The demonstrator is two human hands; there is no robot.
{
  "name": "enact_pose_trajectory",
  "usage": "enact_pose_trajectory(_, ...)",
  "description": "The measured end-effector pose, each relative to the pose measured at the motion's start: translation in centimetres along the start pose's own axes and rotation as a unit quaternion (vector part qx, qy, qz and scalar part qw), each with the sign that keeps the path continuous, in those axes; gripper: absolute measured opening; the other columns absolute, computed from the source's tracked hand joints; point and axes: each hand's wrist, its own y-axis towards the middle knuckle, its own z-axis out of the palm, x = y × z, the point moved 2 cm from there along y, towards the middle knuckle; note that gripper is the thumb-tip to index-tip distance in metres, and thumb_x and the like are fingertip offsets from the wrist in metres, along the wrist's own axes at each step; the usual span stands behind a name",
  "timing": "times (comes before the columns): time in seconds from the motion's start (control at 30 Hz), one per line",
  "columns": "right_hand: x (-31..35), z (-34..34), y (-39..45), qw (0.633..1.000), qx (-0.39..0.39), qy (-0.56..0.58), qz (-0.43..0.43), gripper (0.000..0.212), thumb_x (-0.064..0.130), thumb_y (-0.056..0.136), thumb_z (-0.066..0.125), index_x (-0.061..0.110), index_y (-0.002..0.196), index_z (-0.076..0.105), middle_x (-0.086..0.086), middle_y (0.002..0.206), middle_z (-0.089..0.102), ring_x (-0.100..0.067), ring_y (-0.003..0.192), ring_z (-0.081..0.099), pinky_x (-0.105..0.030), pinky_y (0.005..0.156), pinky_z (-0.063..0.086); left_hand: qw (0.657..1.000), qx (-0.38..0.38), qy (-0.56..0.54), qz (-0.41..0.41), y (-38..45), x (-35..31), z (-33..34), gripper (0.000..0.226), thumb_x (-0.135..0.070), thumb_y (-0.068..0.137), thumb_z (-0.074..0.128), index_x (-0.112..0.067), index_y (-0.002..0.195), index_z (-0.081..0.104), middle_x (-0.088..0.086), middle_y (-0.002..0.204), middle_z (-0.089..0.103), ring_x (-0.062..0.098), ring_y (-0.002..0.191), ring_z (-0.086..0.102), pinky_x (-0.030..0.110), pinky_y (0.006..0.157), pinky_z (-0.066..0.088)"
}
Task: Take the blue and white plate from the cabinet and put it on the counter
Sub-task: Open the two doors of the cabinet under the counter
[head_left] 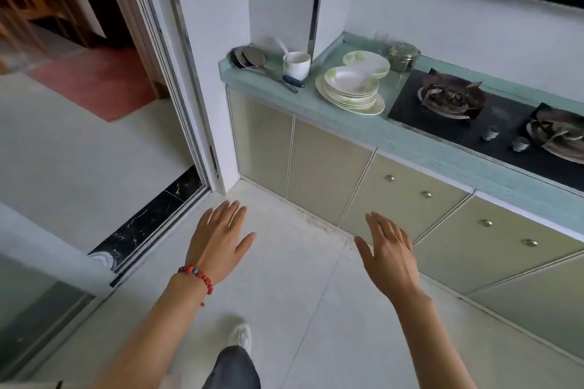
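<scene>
My left hand [218, 238], with a red bead bracelet at the wrist, and my right hand [390, 254] hover flat over the pale floor, fingers apart and empty. To their right runs a row of beige cabinet doors [325, 167] under a teal counter [373, 131]; all doors are shut. The right hand is a short way in front of the door with two round knobs [407, 186]. No blue and white plate is in view. On the counter sits a stack of white plates with green pattern [350, 88] and a second stack [368, 63] behind it.
A white mug [297, 65], ladles [252, 60] and a steel lidded pot [404, 55] stand on the counter. A black gas hob [493, 123] fills its right part. A sliding door frame [177, 79] stands left; my shoe [240, 336] is below.
</scene>
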Motion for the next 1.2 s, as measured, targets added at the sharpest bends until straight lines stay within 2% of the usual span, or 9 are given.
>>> enact_pose_trajectory(0.27,2.8,4.1,9.4,1.000,0.015,-0.005,0.007,0.048,0.030,0.091,0.050,0.007,0.132,0.039,-0.013,0.141,0.044,-0.028,0.131,0.037,-0.039,0.109,0.024,1.000,0.014,0.004,0.004,9.0,6.1,2.0,0.054,-0.039,0.091,0.044,-0.005,0.133,0.038,0.017,0.141,0.042,0.030,0.133,0.034,0.046,0.110,0.029)
enact_pose_trajectory(0.63,9.0,8.8,22.7,0.996,0.042,0.014,0.077,0.047,0.030,0.092,0.047,0.008,0.133,0.038,-0.011,0.143,0.042,-0.027,0.132,0.035,-0.038,0.110,0.023,0.996,0.061,-0.009,0.057,24.8,14.5,2.1,0.052,-0.038,0.090,0.045,-0.004,0.129,0.042,0.018,0.139,0.045,0.030,0.131,0.037,0.047,0.109,0.030)
enact_pose_trajectory(0.7,9.1,9.5,24.2,0.995,0.046,0.014,0.089,0.047,0.029,0.092,0.047,0.008,0.133,0.038,-0.011,0.142,0.042,-0.027,0.131,0.035,-0.038,0.110,0.023,0.996,0.064,-0.016,0.062,27.0,15.1,2.4,0.058,-0.047,0.092,0.032,-0.003,0.128,0.044,0.018,0.138,0.046,0.030,0.130,0.038,0.047,0.109,0.031)
enact_pose_trajectory(0.8,9.0,10.5,26.6,0.993,0.050,0.019,0.108,0.046,0.028,0.092,0.048,0.007,0.132,0.039,-0.012,0.141,0.044,-0.028,0.131,0.037,-0.039,0.109,0.024,0.993,0.082,-0.027,0.083,29.9,15.3,3.0,0.084,-0.058,0.087,0.001,-0.001,0.120,0.052,0.020,0.127,0.056,0.035,0.121,0.049,0.050,0.100,0.040)
enact_pose_trajectory(0.87,8.5,11.4,28.7,0.992,0.054,0.022,0.112,0.046,0.028,0.092,0.048,0.007,0.132,0.040,-0.012,0.141,0.044,-0.028,0.130,0.037,-0.040,0.110,0.024,0.991,0.101,-0.015,0.082,32.1,15.4,4.0,0.072,-0.053,0.091,0.013,0.000,0.118,0.054,0.021,0.124,0.059,0.036,0.118,0.052,0.051,0.097,0.042)
enact_pose_trajectory(0.93,7.9,12.1,30.6,0.992,0.054,0.018,0.113,0.046,0.028,0.092,0.048,0.007,0.132,0.039,-0.012,0.141,0.044,-0.028,0.130,0.037,-0.039,0.110,0.023,0.992,0.096,-0.012,0.081,34.2,15.3,5.0,0.050,-0.039,0.090,0.044,0.001,0.119,0.053,0.022,0.127,0.057,0.036,0.120,0.050,0.052,0.100,0.039)
enact_pose_trajectory(1.0,7.0,12.8,32.7,0.992,0.051,0.023,0.115,0.046,0.028,0.091,0.048,0.006,0.131,0.040,-0.013,0.140,0.045,-0.028,0.130,0.038,-0.039,0.109,0.024,0.992,0.095,-0.009,0.078,36.3,15.2,6.0,0.048,-0.030,0.085,0.058,0.001,0.121,0.051,0.022,0.130,0.054,0.036,0.123,0.047,0.052,0.102,0.037)
enact_pose_trajectory(1.1,6.0,13.9,35.8,0.990,0.051,0.034,0.125,0.044,0.025,0.090,0.051,0.005,0.129,0.043,-0.015,0.137,0.048,-0.030,0.128,0.041,-0.041,0.108,0.028,0.990,0.106,-0.002,0.089,39.5,15.2,7.3,0.049,-0.033,0.087,0.055,-0.001,0.123,0.050,0.020,0.132,0.053,0.035,0.124,0.046,0.051,0.103,0.037)
enact_pose_trajectory(1.2,5.1,15.3,38.6,0.989,0.053,0.042,0.129,0.043,0.022,0.090,0.052,0.003,0.128,0.045,-0.016,0.136,0.049,-0.031,0.127,0.042,-0.043,0.107,0.030,0.989,0.117,0.003,0.093,42.6,15.2,8.5,0.054,-0.041,0.086,0.038,-0.001,0.119,0.054,0.020,0.125,0.058,0.036,0.118,0.052,0.051,0.097,0.043)
